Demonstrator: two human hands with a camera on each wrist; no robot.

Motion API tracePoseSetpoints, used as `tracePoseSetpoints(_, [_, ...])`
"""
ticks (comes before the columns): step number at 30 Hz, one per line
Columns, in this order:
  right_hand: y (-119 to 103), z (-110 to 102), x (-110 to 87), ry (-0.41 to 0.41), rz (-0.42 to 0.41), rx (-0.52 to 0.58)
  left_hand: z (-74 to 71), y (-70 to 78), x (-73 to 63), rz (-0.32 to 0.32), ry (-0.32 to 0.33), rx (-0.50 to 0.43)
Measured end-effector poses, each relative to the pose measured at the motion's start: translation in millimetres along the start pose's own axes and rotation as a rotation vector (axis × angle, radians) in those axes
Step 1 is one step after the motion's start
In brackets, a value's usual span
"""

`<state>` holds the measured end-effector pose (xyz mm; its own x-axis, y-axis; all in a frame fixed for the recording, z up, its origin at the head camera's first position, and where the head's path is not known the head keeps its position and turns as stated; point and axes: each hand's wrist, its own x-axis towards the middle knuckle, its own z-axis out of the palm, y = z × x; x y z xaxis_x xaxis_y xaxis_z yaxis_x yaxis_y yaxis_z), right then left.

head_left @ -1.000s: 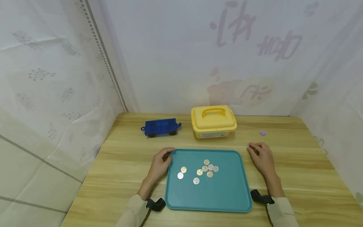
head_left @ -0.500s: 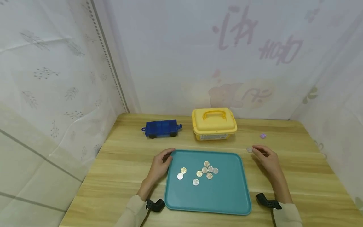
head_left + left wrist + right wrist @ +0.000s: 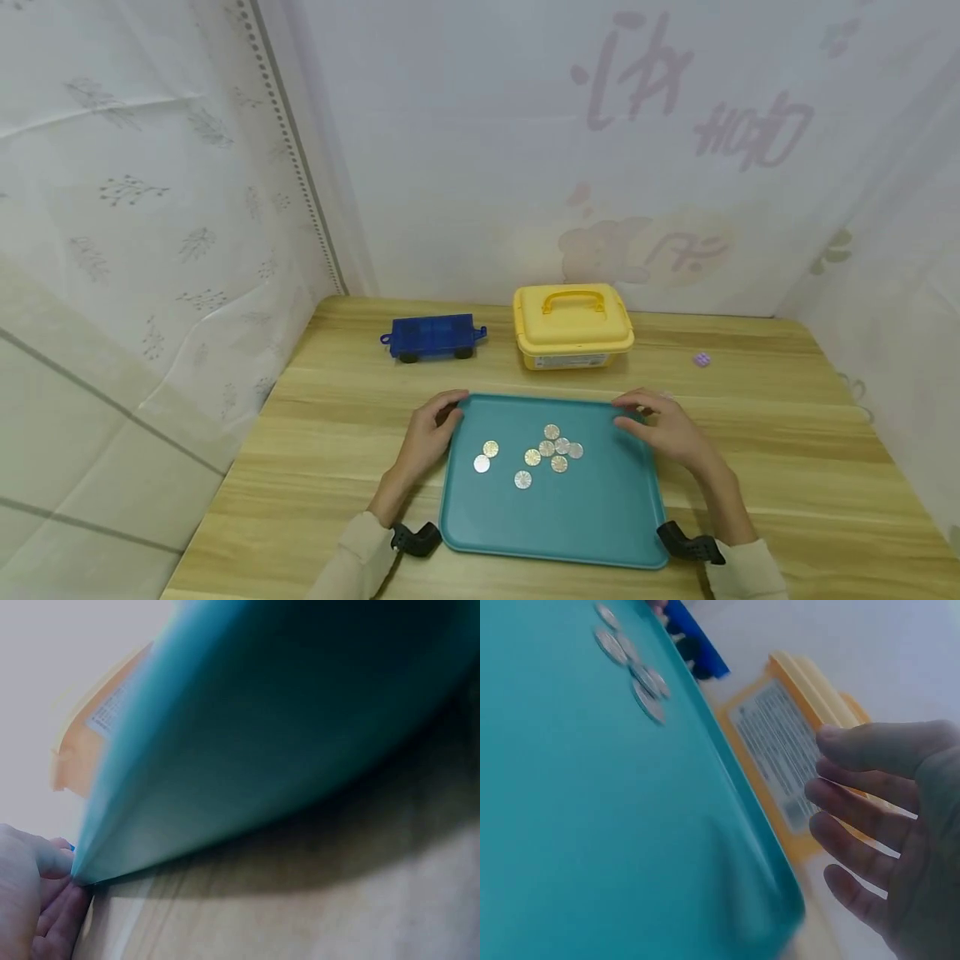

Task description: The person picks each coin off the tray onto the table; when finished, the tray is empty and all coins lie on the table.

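Note:
At the far left corner of the teal tray, my left hand holds the rim; in the left wrist view its fingers meet the corner. Over the tray's far right corner is my right hand. The right wrist view shows its fingers loosely bent and spread, with nothing between them. Several round coins lie flat in the tray, among them a silver coin at the left and a gold coin near the middle. A pale coin on the table is mostly hidden behind my right hand.
A yellow lidded box with a handle stands behind the tray. To its left is a blue toy wagon. One small purple piece lies at the back right of the wooden table. Patterned cloth walls enclose the table's back and sides.
My right hand has let go of the coin on the table and moved left to the tray's far right corner. The left hand has stayed at its corner.

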<state>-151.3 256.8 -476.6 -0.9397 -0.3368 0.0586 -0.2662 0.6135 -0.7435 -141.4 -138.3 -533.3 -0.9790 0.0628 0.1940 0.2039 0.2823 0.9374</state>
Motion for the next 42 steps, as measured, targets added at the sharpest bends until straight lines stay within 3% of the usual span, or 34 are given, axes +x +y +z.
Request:
tracePoseSetpoints(8, [-5, 23, 2.4, -0.133, -0.021, -0.004, -0.9, 0.9, 0.6, -0.019, -0.024, 0.015])
tracePoseSetpoints(14, [-9, 37, 3.6, -0.185, -0.037, -0.041, -0.8, 1.1, 0.7, -0.031, -0.016, 0.016])
tracePoseSetpoints(19, [-12, 46, 4.9, -0.184, -0.072, -0.058, -0.6, 7.9, -0.2, -0.042, -0.02, 0.032])
tracePoseSetpoints(26, [-12, 55, 6.9, -0.179, -0.109, -0.076, -6.3, 38.2, -4.6, -0.038, -0.046, 0.014])
tracePoseSetpoints(42, [-15, 58, 10.3, -0.162, -0.084, -0.09, -5.3, 38.8, -4.6, -0.033, -0.034, 0.005])
